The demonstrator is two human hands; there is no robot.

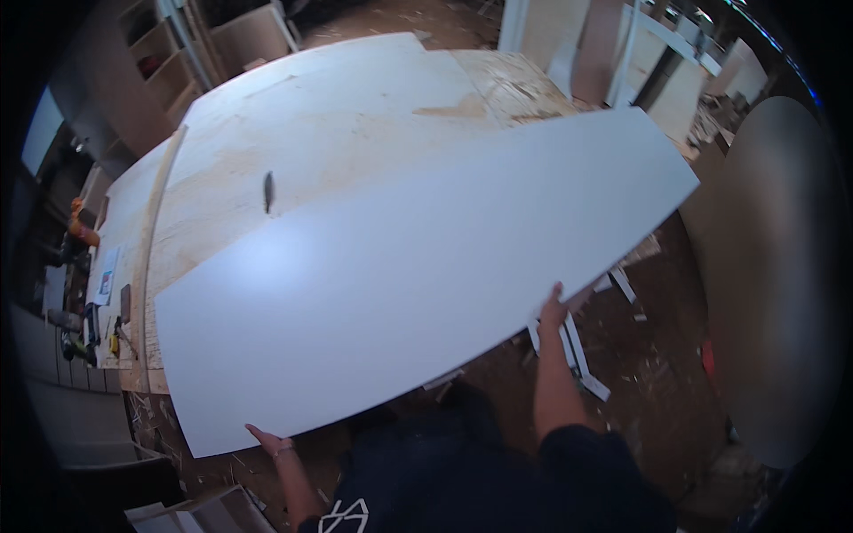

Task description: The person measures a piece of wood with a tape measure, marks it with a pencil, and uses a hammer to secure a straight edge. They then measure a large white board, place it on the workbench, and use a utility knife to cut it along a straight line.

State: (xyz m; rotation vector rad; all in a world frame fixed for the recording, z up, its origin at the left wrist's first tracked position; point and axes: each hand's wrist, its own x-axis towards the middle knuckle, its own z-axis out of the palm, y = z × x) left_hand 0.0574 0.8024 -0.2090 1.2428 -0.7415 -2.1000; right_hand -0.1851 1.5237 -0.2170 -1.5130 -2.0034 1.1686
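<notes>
A large white panel (418,275) lies at a slant across the near part of a pale plywood work table (338,89). My left hand (271,441) grips its near edge at the lower left, thumb on top and the other fingers hidden beneath. Farther along that edge, my right hand (553,311) holds it too, thumb upward, fingers mostly out of sight. A small dark elongated object (268,191) is on the table beyond the panel, and a long wooden strip (163,186) runs along the table's left side.
Tools at the left include an orange one (83,229), a drill (75,348) and a yellow tape measure (115,346). Boards (577,53) stand at the back. Offcuts (593,386) litter the floor below. A large blurred shape (769,275) fills the right side.
</notes>
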